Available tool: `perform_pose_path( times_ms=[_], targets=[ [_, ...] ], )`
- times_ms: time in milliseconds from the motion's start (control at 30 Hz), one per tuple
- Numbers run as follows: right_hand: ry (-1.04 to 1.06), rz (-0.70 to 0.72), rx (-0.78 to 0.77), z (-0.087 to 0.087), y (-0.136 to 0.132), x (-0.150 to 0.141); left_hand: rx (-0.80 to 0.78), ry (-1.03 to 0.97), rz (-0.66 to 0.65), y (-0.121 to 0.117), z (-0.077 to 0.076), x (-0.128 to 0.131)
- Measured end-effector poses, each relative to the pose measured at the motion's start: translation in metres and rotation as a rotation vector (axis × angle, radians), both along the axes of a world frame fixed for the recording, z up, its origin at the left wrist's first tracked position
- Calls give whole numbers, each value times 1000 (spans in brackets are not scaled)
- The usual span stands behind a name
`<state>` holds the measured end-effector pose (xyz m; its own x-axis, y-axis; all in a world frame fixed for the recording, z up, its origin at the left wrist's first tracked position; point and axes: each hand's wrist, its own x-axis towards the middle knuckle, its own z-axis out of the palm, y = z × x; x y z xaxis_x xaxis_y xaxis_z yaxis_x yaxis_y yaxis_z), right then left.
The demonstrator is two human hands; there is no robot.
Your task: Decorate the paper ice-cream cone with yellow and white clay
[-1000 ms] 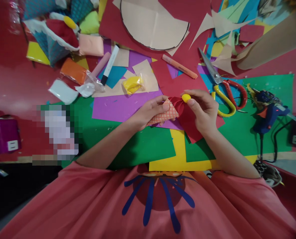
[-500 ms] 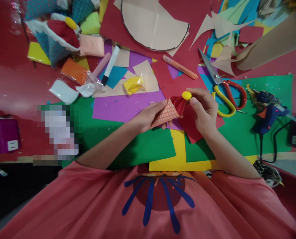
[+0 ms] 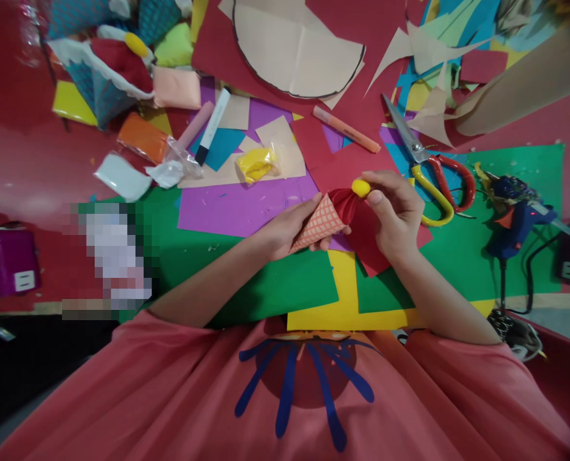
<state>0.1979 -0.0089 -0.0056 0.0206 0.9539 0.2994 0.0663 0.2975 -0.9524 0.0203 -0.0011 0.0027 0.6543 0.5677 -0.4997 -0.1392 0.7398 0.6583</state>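
Note:
My left hand [image 3: 289, 227] is wrapped round a small paper cone [image 3: 319, 223] with an orange waffle grid, its mouth tilted up to the right. Dark red folded material [image 3: 343, 206] fills the mouth of the cone. At its tip sits a yellow ball [image 3: 361, 187], which looks like soft clay. My right hand [image 3: 397, 214] pinches this ball between thumb and forefinger. Just below the hands lie red, purple and green paper sheets. A torn packet of yellow clay [image 3: 256, 164] rests on the beige paper to the left.
Large scissors [image 3: 421, 153] lie open right of my right hand. Farther right is a blue glue gun [image 3: 515, 230] with its cord. Markers [image 3: 347, 129], clay packets [image 3: 176, 86] and a bigger blue cone [image 3: 102, 89] lie toward the back. A beige cardboard tube [image 3: 515, 89] leans in from the right.
The right hand and the yellow ball have shifted very slightly to the right. The ball's surface looks a little more dented. The left hand keeps its hold on the cone.

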Motion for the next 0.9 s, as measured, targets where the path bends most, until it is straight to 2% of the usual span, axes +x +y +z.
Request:
perform_pose_path(
  times_ms=[100,267,367,500,633,733,833,900],
  targets=[
    [15,-3,-78,0,-2,0,51,-12,-13,-1,-1,-2],
    [-48,25,-117,1,-3,1,116,-3,50,-3,-9,-5],
    [-38,29,-122,1,-3,1,96,15,56,-3,-10,-4],
    [46,53,-144,0,-1,0,4,10,105,-2,-2,1],
    [72,244,-201,0,-1,-2,-112,-11,138,0,7,5],
    [47,379,-281,1,-4,-7,-164,7,143,-2,7,7],
    [57,396,-344,2,-4,-9,-85,29,158,-5,0,7],
    [66,352,-329,2,-2,-7,74,53,212,-7,-6,5]
  ],
)
